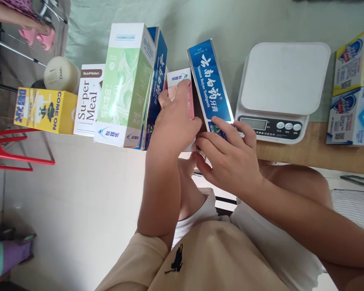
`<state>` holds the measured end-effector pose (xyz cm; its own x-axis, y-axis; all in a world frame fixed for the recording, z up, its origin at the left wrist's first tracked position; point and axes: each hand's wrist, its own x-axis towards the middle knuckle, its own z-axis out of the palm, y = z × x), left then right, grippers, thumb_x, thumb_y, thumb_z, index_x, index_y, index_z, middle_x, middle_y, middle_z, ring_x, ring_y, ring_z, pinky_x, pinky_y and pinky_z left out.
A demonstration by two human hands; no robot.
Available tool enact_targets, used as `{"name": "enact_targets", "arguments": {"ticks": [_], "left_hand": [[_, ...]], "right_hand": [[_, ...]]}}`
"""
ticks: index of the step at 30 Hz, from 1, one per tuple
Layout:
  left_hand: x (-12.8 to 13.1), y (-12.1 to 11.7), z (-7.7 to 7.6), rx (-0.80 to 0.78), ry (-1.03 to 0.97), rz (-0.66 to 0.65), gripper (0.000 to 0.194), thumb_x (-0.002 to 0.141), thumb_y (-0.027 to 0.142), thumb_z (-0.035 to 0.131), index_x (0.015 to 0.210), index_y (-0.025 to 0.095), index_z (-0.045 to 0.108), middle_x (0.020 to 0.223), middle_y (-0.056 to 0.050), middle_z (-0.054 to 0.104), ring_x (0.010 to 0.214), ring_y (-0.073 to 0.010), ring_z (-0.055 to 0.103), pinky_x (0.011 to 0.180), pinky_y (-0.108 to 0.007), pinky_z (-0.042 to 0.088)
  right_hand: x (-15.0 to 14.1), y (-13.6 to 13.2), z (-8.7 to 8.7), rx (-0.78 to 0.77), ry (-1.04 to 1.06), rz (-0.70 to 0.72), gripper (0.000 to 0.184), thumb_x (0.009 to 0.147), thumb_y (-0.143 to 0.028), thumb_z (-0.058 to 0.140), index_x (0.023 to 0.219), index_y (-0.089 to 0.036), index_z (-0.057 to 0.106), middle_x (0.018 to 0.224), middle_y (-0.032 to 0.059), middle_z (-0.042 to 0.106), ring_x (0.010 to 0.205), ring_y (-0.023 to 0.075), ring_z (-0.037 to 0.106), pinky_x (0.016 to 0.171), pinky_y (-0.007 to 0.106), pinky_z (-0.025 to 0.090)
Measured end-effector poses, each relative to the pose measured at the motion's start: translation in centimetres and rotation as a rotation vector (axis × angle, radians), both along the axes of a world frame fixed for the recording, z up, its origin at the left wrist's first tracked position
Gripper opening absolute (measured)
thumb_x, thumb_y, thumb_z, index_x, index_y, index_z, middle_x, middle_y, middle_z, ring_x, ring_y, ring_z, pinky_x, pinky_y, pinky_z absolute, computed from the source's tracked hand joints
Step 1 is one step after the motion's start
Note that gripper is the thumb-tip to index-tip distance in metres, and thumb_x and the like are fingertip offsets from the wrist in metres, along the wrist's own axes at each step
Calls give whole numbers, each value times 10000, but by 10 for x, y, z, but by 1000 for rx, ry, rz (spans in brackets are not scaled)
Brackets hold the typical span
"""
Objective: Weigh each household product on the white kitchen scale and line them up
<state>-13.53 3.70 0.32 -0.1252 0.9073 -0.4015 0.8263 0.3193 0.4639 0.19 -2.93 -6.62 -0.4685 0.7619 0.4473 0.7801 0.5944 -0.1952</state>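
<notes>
My left hand (176, 117) reaches over a narrow pink-and-white box (178, 75), its fingers and thumb closed around the sides. My right hand (230, 151) is at the near end of a blue Yunnan Baiyao toothpaste box (209, 81), with fingers bent over its lower face and thumb below. That toothpaste box leans at an angle, just right of the pink-and-white one. Left of my left hand stands another blue toothpaste box (160, 60), partly hidden behind a big green-and-white box (121, 81).
Further left are a white Su-per Meal box (86, 99), a yellow box (45, 111) and a cream Dove jar (60, 74). A white kitchen scale (285, 81) sits to the right, then stacked yellow and blue boxes (348, 89). A red stool (15, 147) and another person's legs (21, 16) are at left.
</notes>
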Motion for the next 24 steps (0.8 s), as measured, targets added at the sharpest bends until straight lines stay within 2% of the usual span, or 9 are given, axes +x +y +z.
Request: {"name": "enact_targets", "arguments": {"ticks": [3, 7, 11, 15, 20, 22, 24], "left_hand": [[-2, -3, 3, 34, 1, 22, 829, 836, 56, 565, 1602, 282, 341, 1589, -178, 406, 1356, -381, 601, 1174, -644, 444], [-7, -11, 9, 189, -78, 73, 854, 754, 29, 633, 1533, 317, 432, 1558, -86, 501, 1395, -333, 556, 1241, -579, 427], [-8, -19, 14, 380, -193, 33, 632, 759, 69, 656, 1350, 278, 576, 1447, -60, 621, 1417, -328, 555, 1241, -518, 460], [-2, -22, 15, 503, -279, 11, 474, 762, 97, 687, 1196, 272, 613, 1330, -39, 673, 1325, -302, 619, 1140, -490, 537], [9, -21, 11, 666, -533, -70, 353, 818, 109, 657, 1132, 260, 604, 1242, -21, 671, 1171, -204, 662, 906, -347, 606], [16, -21, 11, 678, -648, -89, 315, 837, 130, 653, 1104, 286, 600, 1250, -8, 667, 1114, -181, 673, 818, -325, 606], [23, -21, 12, 636, -714, -81, 283, 868, 152, 648, 1090, 319, 593, 1321, 10, 651, 1104, -172, 686, 816, -325, 614]], "right_hand": [[-2, 2, -2, 40, 35, -16, 65, 959, -224, 588, 986, -236, 646, 1007, -34, 809, 1285, 227, 676, 1125, 401, 331], [-2, 4, -3, 21, 90, 2, 215, 953, -207, 582, 1161, -209, 637, 1137, -23, 818, 1269, 226, 691, 1126, 394, 328], [0, 3, -4, 2, 222, 49, 399, 950, -265, 558, 1340, -179, 552, 1197, 41, 806, 1297, 247, 678, 1158, 408, 337], [6, 3, -3, -9, 321, 93, 439, 955, -328, 546, 1365, -174, 524, 1191, 70, 794, 1307, 255, 668, 1162, 421, 341], [20, 10, 1, -12, 385, 87, 435, 987, -427, 517, 1389, -259, 533, 1272, 64, 744, 1270, 263, 668, 1116, 447, 365], [27, 13, 1, 10, 431, 97, 428, 992, -473, 506, 1373, -281, 545, 1249, 65, 729, 1241, 264, 672, 1083, 450, 391], [35, 16, 1, 23, 461, 112, 422, 997, -500, 495, 1354, -283, 553, 1218, 74, 712, 1208, 271, 677, 1039, 455, 421]]}}
